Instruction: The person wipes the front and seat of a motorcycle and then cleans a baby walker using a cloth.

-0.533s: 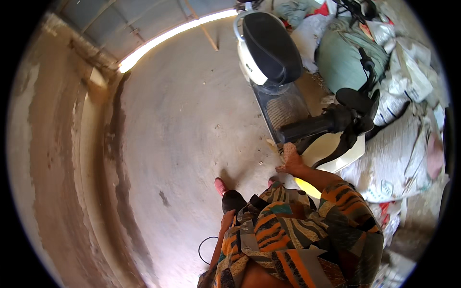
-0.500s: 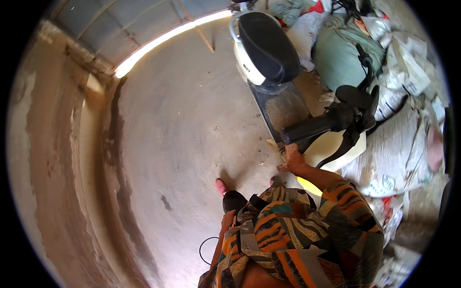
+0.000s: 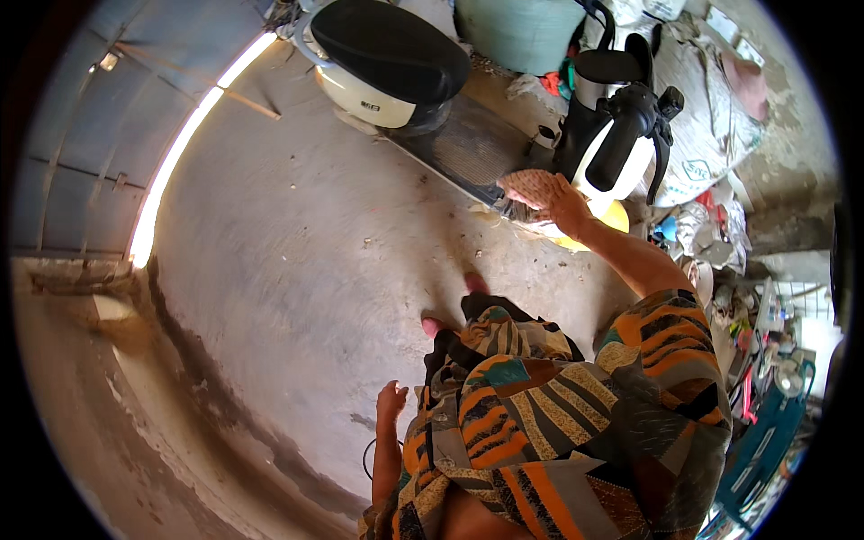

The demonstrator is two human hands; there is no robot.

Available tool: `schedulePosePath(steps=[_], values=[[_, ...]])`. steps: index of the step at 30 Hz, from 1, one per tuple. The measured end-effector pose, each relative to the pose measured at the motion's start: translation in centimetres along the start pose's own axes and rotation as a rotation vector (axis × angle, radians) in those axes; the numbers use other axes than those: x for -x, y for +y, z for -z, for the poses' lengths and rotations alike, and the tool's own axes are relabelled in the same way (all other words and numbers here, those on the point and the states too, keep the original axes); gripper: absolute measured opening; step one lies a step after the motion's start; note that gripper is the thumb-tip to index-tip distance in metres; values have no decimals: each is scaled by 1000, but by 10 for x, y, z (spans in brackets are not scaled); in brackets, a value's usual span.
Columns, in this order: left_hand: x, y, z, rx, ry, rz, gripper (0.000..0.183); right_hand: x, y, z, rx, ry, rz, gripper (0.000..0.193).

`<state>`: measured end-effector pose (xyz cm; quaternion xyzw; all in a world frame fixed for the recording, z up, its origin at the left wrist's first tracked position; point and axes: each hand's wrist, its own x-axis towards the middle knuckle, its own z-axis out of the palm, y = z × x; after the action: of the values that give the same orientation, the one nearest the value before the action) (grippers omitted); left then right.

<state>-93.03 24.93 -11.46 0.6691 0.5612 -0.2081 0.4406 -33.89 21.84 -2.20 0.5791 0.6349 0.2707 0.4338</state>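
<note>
My right hand (image 3: 569, 212), arm stretched forward, is closed on a flat pinkish-brown speckled piece (image 3: 527, 187). It looks like folded cloth, but its exact kind is unclear. The piece is beside the front end of an electric scooter's dark footboard (image 3: 468, 144); whether they touch cannot be told. The scooter has a black seat (image 3: 389, 49) over a white body and a black handlebar grip (image 3: 619, 148). Low on my left side, my left hand (image 3: 391, 400) hangs over the floor with fingers loosely bent and apart, holding nothing.
Behind my right hand is a yellow round object (image 3: 614, 219), partly hidden. White sacks (image 3: 697, 135) and a pale green bundle (image 3: 520, 31) lie beyond the scooter. A teal rack (image 3: 765, 441) with clutter stands at right. A metal door (image 3: 81, 153) is at far left.
The view has turned right, so the scooter appears further left and the rack has come into sight. My right arm reaches further out with the speckled piece. My left hand has come away from my body.
</note>
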Motion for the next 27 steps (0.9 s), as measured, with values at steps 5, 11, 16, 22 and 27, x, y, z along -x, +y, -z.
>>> schedulePosePath(steps=[5, 11, 16, 22, 27], values=[[-35, 6, 16, 68, 24, -66, 48, -26, 6, 45, -475, -256, -100, 97], [-85, 19, 42, 78, 22, -260, 47, -47, -61, -18, -845, -281, -255, 86], [-93, 16, 65, 128, -115, -187, 44, -59, -71, -35, -860, -520, -99, 85], [-149, -15, 74, 293, -60, -417, 49, -50, -101, -57, -885, -253, -317, 89], [-213, -44, 121, 131, 270, -1420, 45, -60, -100, -18, -1088, -610, -432, 81]])
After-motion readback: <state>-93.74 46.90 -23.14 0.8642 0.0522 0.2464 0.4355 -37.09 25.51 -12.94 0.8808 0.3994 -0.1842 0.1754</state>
